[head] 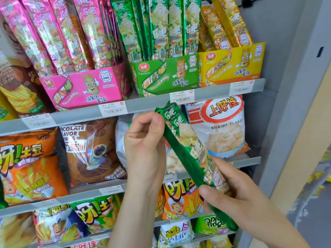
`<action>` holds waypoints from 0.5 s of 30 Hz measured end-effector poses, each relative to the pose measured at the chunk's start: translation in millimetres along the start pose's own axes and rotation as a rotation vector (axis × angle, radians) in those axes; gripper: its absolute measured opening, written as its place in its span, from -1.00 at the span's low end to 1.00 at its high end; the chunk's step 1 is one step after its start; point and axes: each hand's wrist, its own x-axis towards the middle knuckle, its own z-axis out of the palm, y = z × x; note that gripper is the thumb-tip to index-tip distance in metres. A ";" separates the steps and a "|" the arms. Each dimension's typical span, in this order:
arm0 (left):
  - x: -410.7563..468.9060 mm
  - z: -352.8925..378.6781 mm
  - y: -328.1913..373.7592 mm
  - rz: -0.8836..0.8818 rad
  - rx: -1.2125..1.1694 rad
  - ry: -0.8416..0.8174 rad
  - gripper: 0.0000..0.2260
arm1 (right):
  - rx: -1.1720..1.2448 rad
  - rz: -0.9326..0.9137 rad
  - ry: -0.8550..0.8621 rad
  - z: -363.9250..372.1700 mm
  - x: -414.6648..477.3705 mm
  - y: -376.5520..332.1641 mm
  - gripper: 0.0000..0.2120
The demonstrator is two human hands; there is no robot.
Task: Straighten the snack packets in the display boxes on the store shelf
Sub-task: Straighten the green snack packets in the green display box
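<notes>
A long green snack packet (186,147) hangs slanted in front of the shelves, its top to the upper left. My left hand (145,140) pinches its upper end and my right hand (232,197) grips its lower end. On the top shelf stand three display boxes: a pink box (86,88) with leaning pink packets (59,33), a green box (166,74) with upright green packets (161,27), and a yellow box (232,63) with tilted yellow packets (225,24).
Price tags line the grey shelf rail (146,102). Below sit a shrimp flakes bag (222,126), a brown chocolate rings bag (91,151) and orange potato snack bags (28,165). A grey upright post (286,104) closes the shelf on the right.
</notes>
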 end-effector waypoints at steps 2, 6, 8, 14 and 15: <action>-0.6 -1.3 1.3 -0.019 0.054 -0.024 -0.88 | -0.184 -0.103 0.132 0.6 1.0 5.6 -0.50; -2.3 1.4 6.4 0.166 0.425 -0.027 -0.89 | -0.611 -0.188 0.348 -5.8 -1.2 9.8 -0.39; -3.5 5.5 7.9 0.201 0.477 -0.021 -0.91 | -0.793 -0.205 0.427 -5.9 -1.9 11.7 -0.36; -4.9 6.9 8.5 0.189 0.612 -0.012 -0.72 | -1.067 -0.248 0.608 -2.9 -1.7 11.4 -0.18; -4.7 7.2 7.9 0.186 0.658 -0.004 -0.70 | -1.084 -0.228 0.642 -3.4 -1.4 13.5 -0.12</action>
